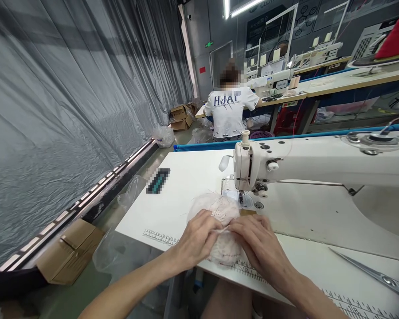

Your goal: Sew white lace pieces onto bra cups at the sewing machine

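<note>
Pale, sheer lace fabric (pixel 224 252) lies bunched at the front of the white sewing table, partly hanging over its edge. From the left, my left hand (pixel 199 235) pinches a fold of it between thumb and fingers. My right hand (pixel 256 239) grips the same fold from the other side, its fingertips close to the left ones. Just beyond the fabric stands a white sewing machine (pixel 249 166), its needle and presser foot (pixel 241 198) right behind the cloth. Whether the fabric touches the foot I cannot tell.
Scissors (pixel 375 272) lie on the table at right. A blurred dark object (pixel 158 180) rests at the table's left. Cardboard boxes (pixel 69 252) sit on the floor by a grey curtain (pixel 69 97). Ahead, a person in a white shirt (pixel 231 110) sits at another table.
</note>
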Demonstrator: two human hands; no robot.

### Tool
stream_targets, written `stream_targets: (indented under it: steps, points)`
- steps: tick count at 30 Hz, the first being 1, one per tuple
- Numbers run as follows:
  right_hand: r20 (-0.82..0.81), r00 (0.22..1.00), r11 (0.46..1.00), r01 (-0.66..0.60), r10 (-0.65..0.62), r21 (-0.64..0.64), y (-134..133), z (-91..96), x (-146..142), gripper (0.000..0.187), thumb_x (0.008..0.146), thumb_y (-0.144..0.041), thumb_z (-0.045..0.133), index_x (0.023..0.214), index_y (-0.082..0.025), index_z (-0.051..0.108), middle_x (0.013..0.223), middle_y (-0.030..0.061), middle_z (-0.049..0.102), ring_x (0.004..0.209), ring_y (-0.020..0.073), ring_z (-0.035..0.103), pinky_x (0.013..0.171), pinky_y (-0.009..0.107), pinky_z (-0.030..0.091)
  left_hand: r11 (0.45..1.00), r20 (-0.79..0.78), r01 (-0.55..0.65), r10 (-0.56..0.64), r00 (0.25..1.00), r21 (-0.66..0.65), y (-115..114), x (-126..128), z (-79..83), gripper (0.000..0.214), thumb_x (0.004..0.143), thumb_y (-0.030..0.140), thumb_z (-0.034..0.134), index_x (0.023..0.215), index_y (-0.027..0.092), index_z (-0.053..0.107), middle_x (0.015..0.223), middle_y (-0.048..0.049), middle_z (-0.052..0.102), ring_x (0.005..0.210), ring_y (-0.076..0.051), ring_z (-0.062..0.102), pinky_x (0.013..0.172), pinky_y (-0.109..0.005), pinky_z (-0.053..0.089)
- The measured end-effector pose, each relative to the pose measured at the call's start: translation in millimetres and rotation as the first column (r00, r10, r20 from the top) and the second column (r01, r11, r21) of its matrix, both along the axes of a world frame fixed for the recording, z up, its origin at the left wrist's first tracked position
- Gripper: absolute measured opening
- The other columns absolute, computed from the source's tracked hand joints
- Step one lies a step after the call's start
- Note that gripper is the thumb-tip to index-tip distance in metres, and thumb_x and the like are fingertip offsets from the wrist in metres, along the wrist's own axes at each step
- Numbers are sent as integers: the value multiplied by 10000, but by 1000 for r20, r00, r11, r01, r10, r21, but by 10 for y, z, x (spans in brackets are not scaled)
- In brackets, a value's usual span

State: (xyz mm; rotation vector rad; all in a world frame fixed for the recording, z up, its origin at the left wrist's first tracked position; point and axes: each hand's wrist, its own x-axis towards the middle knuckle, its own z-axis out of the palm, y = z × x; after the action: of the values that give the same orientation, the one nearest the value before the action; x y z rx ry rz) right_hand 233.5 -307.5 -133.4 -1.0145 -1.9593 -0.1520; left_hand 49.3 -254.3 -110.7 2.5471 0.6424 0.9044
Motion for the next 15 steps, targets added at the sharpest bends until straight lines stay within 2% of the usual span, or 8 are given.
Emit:
stream_targets:
  steps: [2,4,6,8,11,15]
  points:
    - [-11,1000,999,24,-24,44,-60,-17,15,164,879,-65,471,1013,-147,515,1001,107,565,940,204,478,778,351,294,1000,26,14,-13,1000,-14,10,-11,24,137,826,28,410,905,121,473,799,-35,454,765,-120,424,653,-227,336]
    - [40,999,999,13,-14,45,-131,-74,34,118,863,-95,523,958,-163,543,1004,99,565,942,206,481,771,348,291,998,-30,52,-53,998,-16,6,-32,66,171,825,14,378,851,119,511,783,-42,421,780,-128,414,654,-230,326]
    - [115,993,1000,-8,8,-5,-186,-161,46,90,877,-116,509,918,-177,560,973,71,584,921,190,496,771,346,277,995,-106,100,-102,989,-22,-9,-55,99,244,803,-16,355,795,116,561,791,-55,405,822,-145,410,668,-235,328]
    - [144,989,998,-6,16,-64,-208,-247,45,143,896,-102,455,939,-184,564,977,53,599,940,180,509,793,354,259,991,-147,127,-130,980,-31,-27,-69,109,304,776,-44,351,837,113,604,835,-73,428,868,-161,414,691,-241,344]
    - [89,994,991,-49,60,-128,-187,-316,33,163,900,-98,432,959,-181,559,957,40,603,909,166,516,789,347,253,991,-172,131,-135,976,-38,-43,-76,96,390,770,-55,348,992,115,620,877,-90,456,893,-173,418,702,-246,362]
    - [-30,991,972,-132,128,-194,-138,-314,48,144,925,-130,429,979,-188,550,953,34,599,872,162,485,764,331,256,991,-216,111,-126,968,-80,-60,-77,118,389,817,-14,346,1043,133,628,869,-90,457,881,-171,425,680,-238,367]
